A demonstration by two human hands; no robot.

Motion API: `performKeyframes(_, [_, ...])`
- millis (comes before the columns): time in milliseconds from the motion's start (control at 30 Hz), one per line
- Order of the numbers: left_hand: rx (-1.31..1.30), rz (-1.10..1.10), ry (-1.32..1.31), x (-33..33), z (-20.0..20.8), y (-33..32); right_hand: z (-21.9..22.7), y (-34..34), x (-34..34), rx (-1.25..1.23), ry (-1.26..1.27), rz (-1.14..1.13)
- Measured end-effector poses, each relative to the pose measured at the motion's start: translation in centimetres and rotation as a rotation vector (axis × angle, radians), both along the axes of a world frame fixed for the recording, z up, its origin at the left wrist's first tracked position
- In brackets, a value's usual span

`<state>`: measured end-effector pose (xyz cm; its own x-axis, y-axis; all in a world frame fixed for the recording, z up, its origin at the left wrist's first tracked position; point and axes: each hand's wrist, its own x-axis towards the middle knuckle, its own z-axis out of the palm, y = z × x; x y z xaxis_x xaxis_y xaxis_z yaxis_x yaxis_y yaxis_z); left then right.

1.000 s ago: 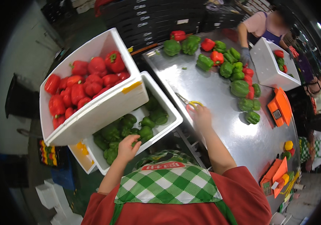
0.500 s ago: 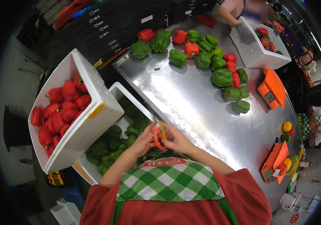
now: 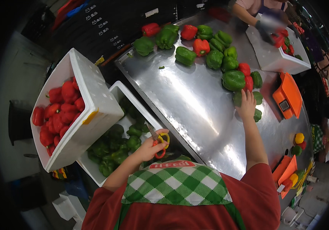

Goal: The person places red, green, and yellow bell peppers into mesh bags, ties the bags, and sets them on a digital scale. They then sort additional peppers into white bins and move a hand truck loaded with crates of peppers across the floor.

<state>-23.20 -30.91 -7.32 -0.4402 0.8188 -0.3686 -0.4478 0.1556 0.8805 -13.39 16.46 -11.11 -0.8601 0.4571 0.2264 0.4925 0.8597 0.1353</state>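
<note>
My left hand (image 3: 146,149) is closed round a pair of scissors (image 3: 161,147) with red and yellow handles, blades pointing up and away. It is above a white foam box of green bell peppers (image 3: 114,147). My right arm stretches over the metal table. My right hand (image 3: 246,106) has its fingers extended over a green bell pepper (image 3: 236,98), which it partly covers; the grip is not closed round it. Close by lie a larger green bell pepper (image 3: 233,80), a red bell pepper (image 3: 249,83) and more green ones.
A tilted white foam box (image 3: 95,96) of red bell peppers stands at left. Several peppers line the far side of the metal table (image 3: 180,92). Orange scales (image 3: 288,96) stand at right. A co-worker's gloved hand (image 3: 264,30) is at another white box (image 3: 264,57).
My hands were together at the scissors; now the left alone holds them. My right hand has reached forward and right to the green peppers. The co-worker's hand has moved into the far box.
</note>
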Motion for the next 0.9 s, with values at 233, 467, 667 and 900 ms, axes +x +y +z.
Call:
performKeyframes(233, [-0.016, 0.148, 0.051, 0.9, 0.6, -2.0, 0.1, 1.7, -1.4, -0.157, -0.065, -0.044])
performKeyframes(467, [-0.082, 0.101, 0.256, 1.6, 1.8, -4.0, 2.3, -8.6, -1.5, -0.417, 0.106, 0.281])
performKeyframes(667, [-0.075, 0.064, 0.325, 2.7, 4.7, -6.8, 4.1, -24.9, -3.4, -0.815, 0.217, 0.766])
performKeyframes(900, [-0.101, 0.077, 0.442, 3.3, 6.0, -10.5, -0.6, -37.6, -7.5, -0.653, 0.089, 1.155])
